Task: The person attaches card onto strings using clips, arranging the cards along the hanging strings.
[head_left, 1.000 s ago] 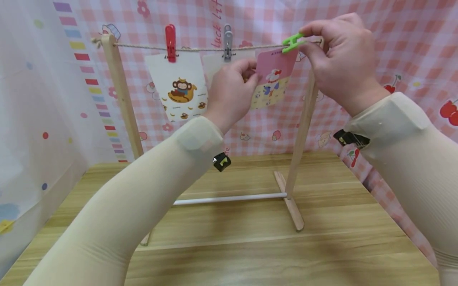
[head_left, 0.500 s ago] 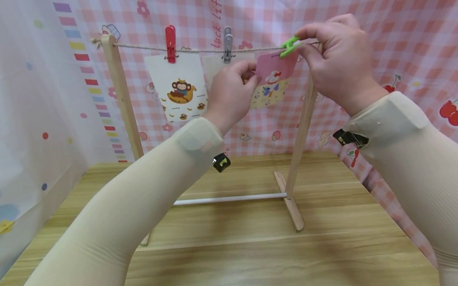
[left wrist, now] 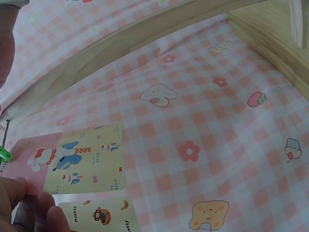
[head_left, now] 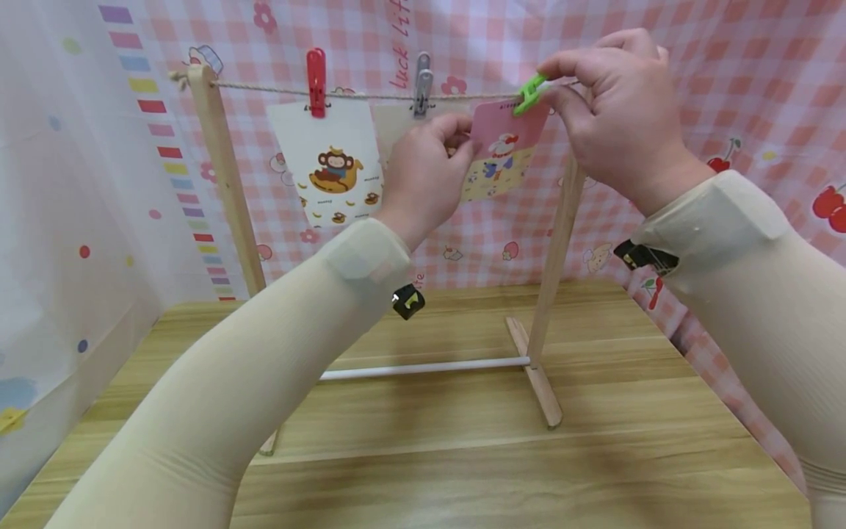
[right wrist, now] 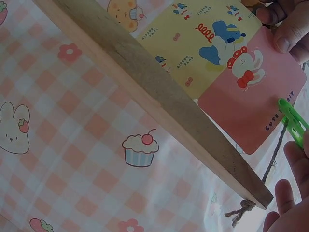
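Note:
My left hand pinches the left edge of a pink-and-yellow rabbit card between thumb and fingers. A green clothespin sits at the card's top edge by the rope, its handles pinched by the thumb and finger of my right hand. Seen from the right wrist, the clothespin's tip overlaps the printed lettering on the card's pink half. The left wrist view shows my left fingers at the pink end of the card.
A red clothespin holds a monkey card on the rope; a grey clothespin holds another card, partly behind my left hand. Wooden posts and a white crossbar form the rack on the wooden table. A checked cloth hangs behind.
The green clothespin and my right hand have shifted slightly left and down, from the card's top right corner further in along its top edge. The left hand stays nearly still.

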`<action>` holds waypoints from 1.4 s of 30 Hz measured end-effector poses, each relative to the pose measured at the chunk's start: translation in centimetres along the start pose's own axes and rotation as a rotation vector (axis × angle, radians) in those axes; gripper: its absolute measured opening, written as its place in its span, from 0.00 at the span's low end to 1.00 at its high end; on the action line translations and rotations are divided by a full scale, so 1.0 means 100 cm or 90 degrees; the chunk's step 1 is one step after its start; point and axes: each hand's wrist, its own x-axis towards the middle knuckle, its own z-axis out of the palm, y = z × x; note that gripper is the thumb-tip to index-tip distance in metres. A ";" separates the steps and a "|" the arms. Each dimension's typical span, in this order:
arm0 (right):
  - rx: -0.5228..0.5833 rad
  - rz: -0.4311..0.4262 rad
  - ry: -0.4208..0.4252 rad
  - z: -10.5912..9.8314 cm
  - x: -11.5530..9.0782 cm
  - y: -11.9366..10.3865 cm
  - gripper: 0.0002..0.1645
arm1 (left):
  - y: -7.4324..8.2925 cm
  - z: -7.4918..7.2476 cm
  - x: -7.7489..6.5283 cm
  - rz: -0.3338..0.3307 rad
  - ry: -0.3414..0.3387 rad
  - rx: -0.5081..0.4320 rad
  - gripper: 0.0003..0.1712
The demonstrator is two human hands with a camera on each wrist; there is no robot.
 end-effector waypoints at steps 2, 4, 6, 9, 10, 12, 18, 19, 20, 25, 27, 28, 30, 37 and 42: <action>0.000 0.000 0.002 0.001 0.000 0.001 0.16 | 0.000 0.000 0.000 -0.003 -0.001 -0.002 0.16; -0.001 -0.005 0.005 0.001 0.000 0.002 0.16 | 0.000 0.000 0.000 -0.004 -0.002 -0.003 0.16; -0.001 -0.008 0.007 0.001 0.000 0.002 0.16 | 0.000 0.000 0.000 -0.003 -0.002 -0.004 0.16; 0.000 -0.012 0.008 0.002 0.000 0.002 0.16 | 0.000 0.001 -0.001 -0.001 -0.001 -0.005 0.16; 0.000 -0.013 0.008 0.002 0.000 0.002 0.16 | 0.000 0.001 -0.001 -0.003 -0.001 -0.008 0.16; 0.000 -0.012 0.006 0.002 -0.001 0.002 0.16 | 0.000 0.001 -0.001 -0.005 -0.002 -0.011 0.16; -0.004 -0.012 0.001 0.002 -0.001 0.001 0.16 | -0.001 0.001 0.000 0.000 -0.004 -0.011 0.16; -0.005 -0.014 -0.001 0.001 -0.002 0.001 0.16 | -0.001 0.001 0.000 0.000 -0.005 -0.010 0.16; -0.007 -0.014 -0.002 0.001 -0.002 0.001 0.16 | -0.001 0.001 0.000 0.000 -0.006 -0.010 0.16; -0.010 -0.021 -0.007 0.001 -0.003 0.002 0.16 | -0.002 0.001 0.000 0.003 -0.011 0.000 0.16; -0.013 -0.026 -0.007 0.001 -0.003 0.003 0.16 | -0.002 0.001 0.000 0.005 -0.011 0.004 0.16; -0.015 -0.030 -0.008 0.001 -0.003 0.003 0.16 | -0.003 0.002 0.000 0.005 -0.012 0.006 0.16; -0.018 -0.035 -0.009 0.002 -0.003 0.003 0.16 | -0.003 0.001 0.000 0.006 -0.013 0.011 0.16; -0.018 -0.042 -0.018 0.002 -0.003 0.003 0.16 | -0.003 0.001 0.000 0.003 -0.017 0.020 0.17; -0.017 -0.051 -0.021 0.002 -0.003 0.003 0.16 | -0.004 0.001 0.000 0.007 -0.017 0.023 0.17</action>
